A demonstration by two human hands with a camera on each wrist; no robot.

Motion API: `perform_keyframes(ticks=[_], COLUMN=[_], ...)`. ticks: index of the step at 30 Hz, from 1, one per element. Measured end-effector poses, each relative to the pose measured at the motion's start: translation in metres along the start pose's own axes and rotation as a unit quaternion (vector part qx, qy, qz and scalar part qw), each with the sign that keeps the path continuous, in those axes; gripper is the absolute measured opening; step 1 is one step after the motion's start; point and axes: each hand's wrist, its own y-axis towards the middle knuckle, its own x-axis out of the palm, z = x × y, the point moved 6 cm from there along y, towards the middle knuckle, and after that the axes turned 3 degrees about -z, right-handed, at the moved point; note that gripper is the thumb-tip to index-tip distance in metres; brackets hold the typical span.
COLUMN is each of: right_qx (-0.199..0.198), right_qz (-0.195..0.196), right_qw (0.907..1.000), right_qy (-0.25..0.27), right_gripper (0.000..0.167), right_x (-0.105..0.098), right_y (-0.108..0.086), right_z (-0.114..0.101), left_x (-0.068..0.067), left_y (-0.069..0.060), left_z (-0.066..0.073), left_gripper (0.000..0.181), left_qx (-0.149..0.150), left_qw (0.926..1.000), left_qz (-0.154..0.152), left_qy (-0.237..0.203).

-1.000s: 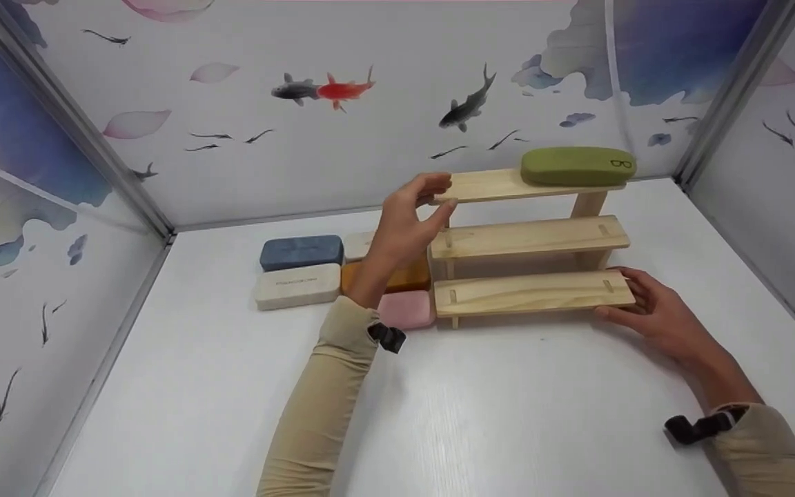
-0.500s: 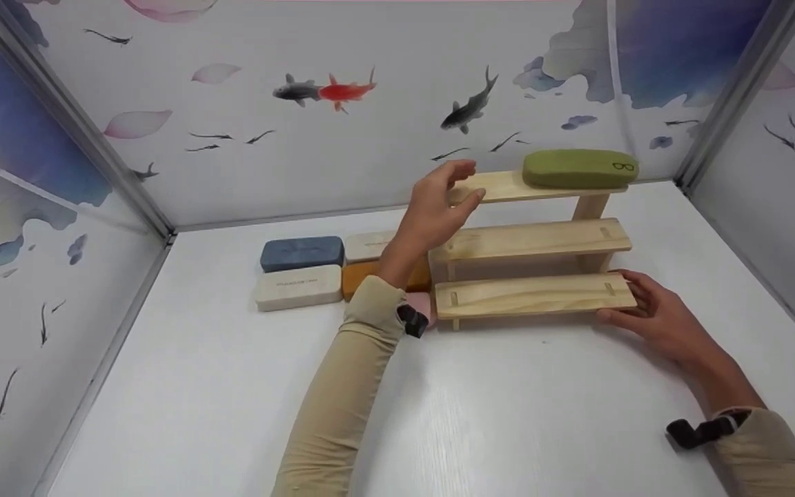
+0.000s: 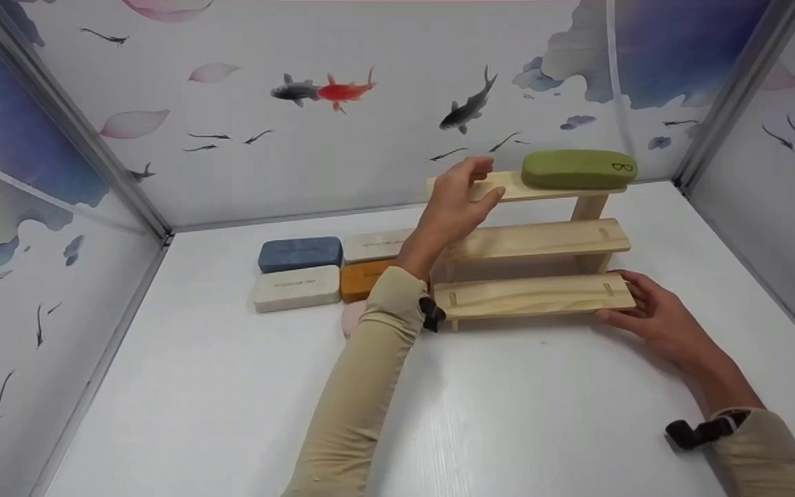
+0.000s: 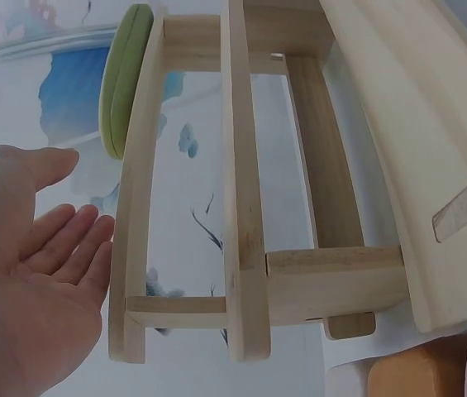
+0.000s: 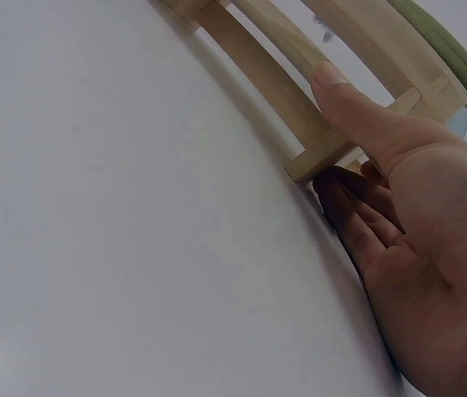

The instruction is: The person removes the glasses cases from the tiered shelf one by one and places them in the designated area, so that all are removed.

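A three-tier wooden shelf stand (image 3: 535, 238) stands on the white table. A green glasses case (image 3: 570, 170) lies on the right part of its top tier. My left hand (image 3: 458, 200) is over the left part of that tier, left of the case; in the left wrist view its relaxed fingers (image 4: 61, 244) hold nothing, and the fingertips come close to the plank. With my right hand (image 3: 666, 314) I hold the right end of the lowest tier. In the right wrist view the thumb (image 5: 345, 103) lies over the wood and the fingers bend around its end.
Left of the stand lie a blue case (image 3: 301, 254), a white case (image 3: 297, 288), a second white case (image 3: 373, 244), an orange case (image 3: 363, 279) and a pink case (image 3: 351, 319), partly behind my left arm. Printed panels enclose the table.
My left hand has moved right along the top tier, from its left end toward the green glasses case. My right hand, the stand and the glasses case stay where they were.
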Motion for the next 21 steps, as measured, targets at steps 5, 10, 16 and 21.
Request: perform_keyframes(ticks=[5, 10, 16, 21], right_qx=[0.008, 0.008, 0.004, 0.0], right_qz=[0.0, -0.001, 0.0, 0.001], right_qw=[1.0, 0.9999, 1.0, 0.9999], right_qy=[0.006, 0.007, 0.008, 0.01], right_gripper=[0.087, 0.086, 0.084, 0.08], right_x=[-0.001, -0.001, -0.001, 0.001], right_y=[0.0, -0.001, -0.001, -0.001], right_z=[0.0, 0.0, -0.001, -0.002], left_x=[0.01, 0.019, 0.03, 0.038], left_y=[0.009, 0.018, 0.026, 0.031], left_z=[0.002, 0.004, 0.011, 0.014], left_gripper=[0.052, 0.053, 0.059, 0.064], left_qx=[0.001, 0.0, -0.004, -0.018], left_qw=[1.0, 1.0, 0.9996, 0.9993], left_qz=[-0.007, -0.009, -0.021, -0.027], left_qy=[-0.003, 0.001, 0.019, 0.02])
